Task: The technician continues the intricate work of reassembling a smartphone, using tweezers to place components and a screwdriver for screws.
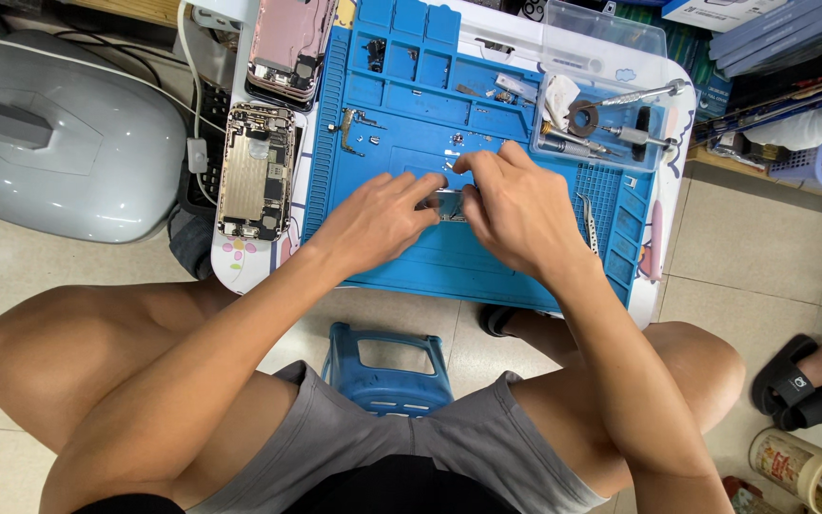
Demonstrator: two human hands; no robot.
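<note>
My left hand (381, 221) and my right hand (516, 211) meet over the middle of a blue repair mat (401, 114). Between their fingertips they pinch a small dark phone part (451, 204), mostly hidden by the fingers. Tiny screws and metal bits (456, 141) lie on the mat just beyond the hands. Metal tweezers (589, 224) rest on the mat right of my right hand.
Two opened phone bodies lie left of the mat, one gold (257, 171), one pink (289, 46). A clear tray (611, 114) holds screwdrivers at the back right. A grey machine (68, 143) sits left, a blue stool (387, 366) below, another person's sandalled foot (811, 381) and a cup (801, 466) right.
</note>
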